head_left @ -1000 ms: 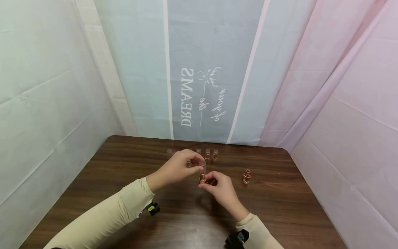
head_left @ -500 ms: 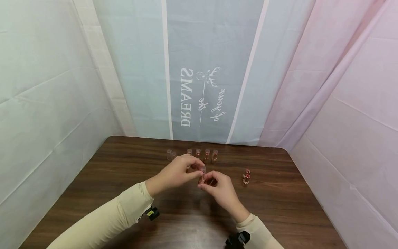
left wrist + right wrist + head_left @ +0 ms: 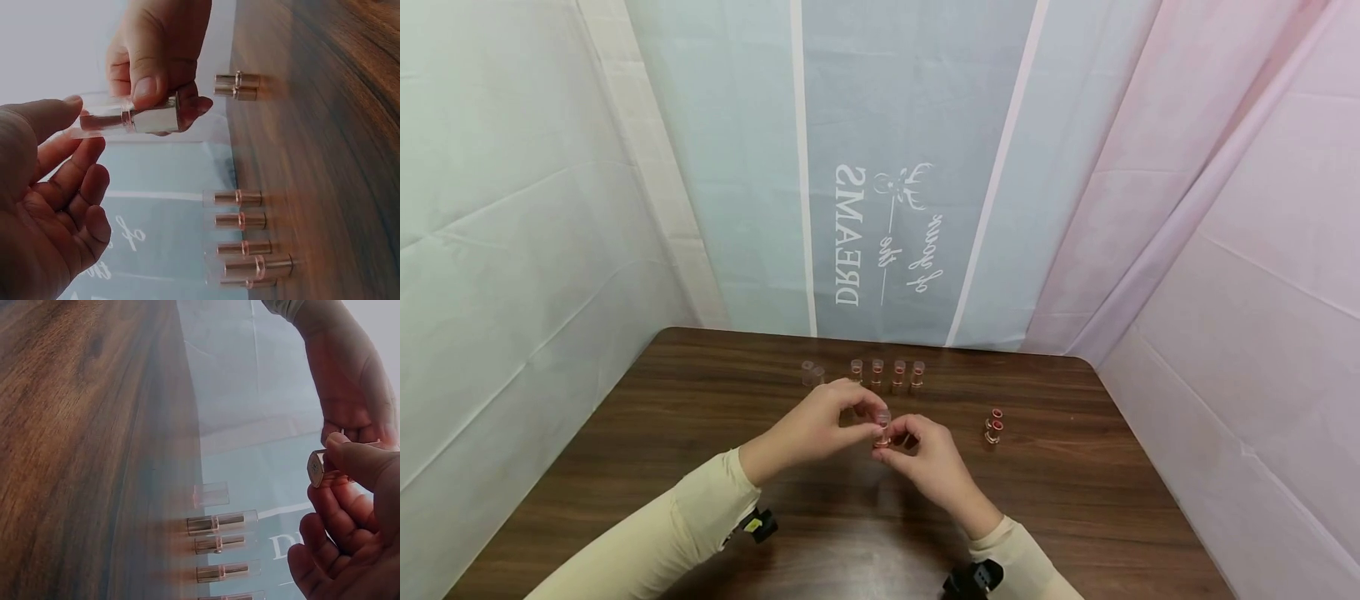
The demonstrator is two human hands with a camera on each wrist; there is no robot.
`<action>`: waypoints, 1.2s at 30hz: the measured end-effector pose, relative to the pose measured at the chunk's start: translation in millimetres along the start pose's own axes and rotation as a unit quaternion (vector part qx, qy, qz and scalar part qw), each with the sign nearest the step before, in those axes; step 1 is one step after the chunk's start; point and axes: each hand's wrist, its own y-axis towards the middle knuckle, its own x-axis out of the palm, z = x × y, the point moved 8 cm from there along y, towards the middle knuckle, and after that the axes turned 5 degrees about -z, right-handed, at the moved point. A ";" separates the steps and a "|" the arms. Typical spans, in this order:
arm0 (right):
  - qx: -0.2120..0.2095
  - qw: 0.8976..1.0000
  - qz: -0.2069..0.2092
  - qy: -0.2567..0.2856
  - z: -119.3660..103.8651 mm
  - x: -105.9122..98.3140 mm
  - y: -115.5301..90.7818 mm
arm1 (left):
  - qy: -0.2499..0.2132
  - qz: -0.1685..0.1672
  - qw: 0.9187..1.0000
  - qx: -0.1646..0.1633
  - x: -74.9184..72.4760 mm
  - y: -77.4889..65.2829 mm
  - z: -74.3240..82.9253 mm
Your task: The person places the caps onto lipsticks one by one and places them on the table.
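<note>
Over the middle of the table, both hands meet at a rose-gold lipstick tube (image 3: 882, 433) with a clear cap (image 3: 100, 115) over its upper part. My left hand (image 3: 820, 427) pinches the cap between thumb and forefinger, its other fingers loosely curled in the left wrist view. My right hand (image 3: 931, 460) grips the metal base (image 3: 156, 117) with thumb and fingers. The tube's round bottom (image 3: 315, 467) faces the right wrist camera. Held upright, it is partly hidden by the fingers in the head view.
Several capped lipsticks (image 3: 898, 373) stand in a row at the back. Left of them are loose clear caps (image 3: 807, 372). Two uncapped lipsticks (image 3: 993, 429) stand at the right of the brown wooden table (image 3: 1075, 500). Fabric curtains (image 3: 752, 167) surround it.
The left hand has lowered the clear cap from above the lipstick onto it. Both hands then shifted slightly left with the tube, the left also dropping a little.
</note>
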 end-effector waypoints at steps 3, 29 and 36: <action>-0.007 1.000 -0.003 0.004 -0.6 -1.3 0.8 | 0.002 0.005 1.000 -0.016 -2.2 -8.8 -8.2; 0.033 0.999 0.018 0.015 21.3 -16.3 9.7 | -0.064 0.065 0.988 -0.122 -16.7 -69.5 -69.0; 0.067 0.997 0.041 -0.004 43.1 -11.8 42.3 | -0.068 0.066 0.986 -0.135 -19.9 -72.6 -76.5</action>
